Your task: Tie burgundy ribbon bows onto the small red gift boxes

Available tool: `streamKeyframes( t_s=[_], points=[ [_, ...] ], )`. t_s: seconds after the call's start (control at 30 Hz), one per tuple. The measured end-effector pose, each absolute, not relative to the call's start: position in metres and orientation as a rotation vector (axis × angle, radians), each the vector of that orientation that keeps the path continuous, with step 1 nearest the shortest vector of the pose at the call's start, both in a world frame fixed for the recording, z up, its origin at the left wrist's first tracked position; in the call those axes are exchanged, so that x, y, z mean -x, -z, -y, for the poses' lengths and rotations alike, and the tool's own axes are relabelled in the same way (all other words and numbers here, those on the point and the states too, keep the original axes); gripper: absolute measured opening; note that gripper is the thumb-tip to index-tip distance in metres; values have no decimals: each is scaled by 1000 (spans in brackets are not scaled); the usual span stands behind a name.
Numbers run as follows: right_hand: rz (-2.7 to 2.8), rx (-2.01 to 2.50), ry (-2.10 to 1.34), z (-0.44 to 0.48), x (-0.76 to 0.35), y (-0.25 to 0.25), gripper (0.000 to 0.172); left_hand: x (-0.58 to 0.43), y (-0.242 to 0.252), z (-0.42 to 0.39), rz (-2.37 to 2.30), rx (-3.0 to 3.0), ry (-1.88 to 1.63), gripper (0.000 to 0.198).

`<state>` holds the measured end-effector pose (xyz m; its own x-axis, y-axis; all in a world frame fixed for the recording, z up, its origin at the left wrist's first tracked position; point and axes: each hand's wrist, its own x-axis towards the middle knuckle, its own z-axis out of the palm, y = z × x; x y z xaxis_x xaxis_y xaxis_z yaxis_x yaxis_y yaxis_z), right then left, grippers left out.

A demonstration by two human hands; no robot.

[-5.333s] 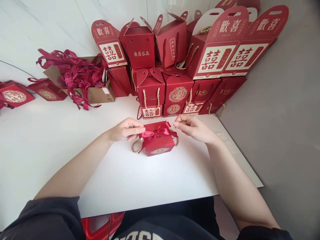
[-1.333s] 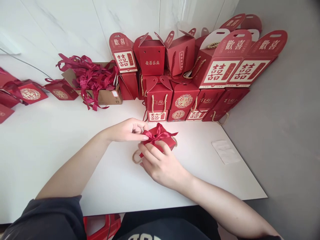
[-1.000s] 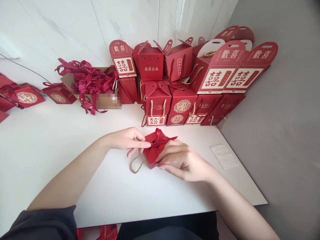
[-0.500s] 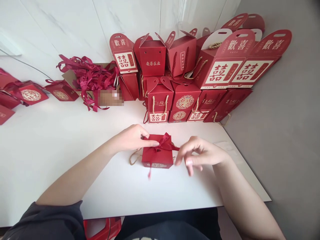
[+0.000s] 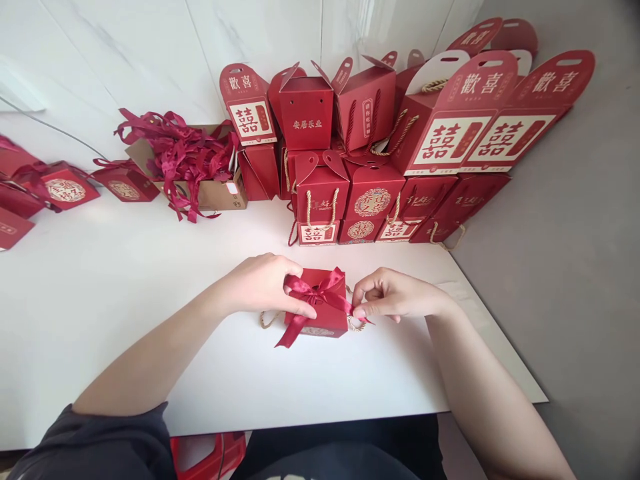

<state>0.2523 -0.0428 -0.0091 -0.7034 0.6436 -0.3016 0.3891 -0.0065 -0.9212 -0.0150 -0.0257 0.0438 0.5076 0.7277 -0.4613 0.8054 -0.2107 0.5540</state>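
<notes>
A small red gift box (image 5: pixel 327 325) sits on the white table, with a glossy dark-red ribbon (image 5: pixel 316 291) tied in a bow on top. Its left tail hangs over the box's front. My left hand (image 5: pixel 265 283) grips the box from the left, thumb on the top and fingers curled at the back-left edge beside the bow's loop. Part of its grip is hidden. At the right side, my right hand (image 5: pixel 395 293) pinches the ribbon's right tail between thumb and fingertips. Twisted gold cord handles (image 5: pixel 271 321) stick out on both sides of the box.
Behind, red gift boxes (image 5: pixel 370 193) stand stacked against the wall, some with raised handle flaps. An open cardboard carton (image 5: pixel 223 195) overflows with loose dark-red ribbons (image 5: pixel 185 157). More boxes (image 5: pixel 65 187) lie at far left. A grey wall (image 5: pixel 575 233) bounds the right side.
My right hand, apart from the ribbon before, now pinches its right tail. The bow lies more spread, its left tail wider across the front. My left thumb has moved slightly down the box top.
</notes>
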Motion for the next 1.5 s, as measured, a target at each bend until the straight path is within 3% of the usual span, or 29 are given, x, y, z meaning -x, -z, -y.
streamKeyframes(
  t_s=[0.4,0.53,0.63,0.83,1.1,1.5],
  points=[
    [2246,1146,-1752,39,-266,12,21,17,-51,27,-1203,-1944,208,40],
    [1989,1217,-1266,35,-265,16,21,17,-50,25,-1173,-1958,215,39],
    [1851,1025,-1045,36,-249,20,22,17,-50,24,-1164,-1956,222,41],
    [1965,825,-1090,44,-223,18,14,15,-48,24,-1154,-1961,228,44],
    [1984,823,-1186,44,-231,16,25,12,-48,26,-1164,-2084,215,49],
    [2036,872,-1217,46,-235,11,24,14,-49,32,-1210,-2223,199,44]
  ],
)
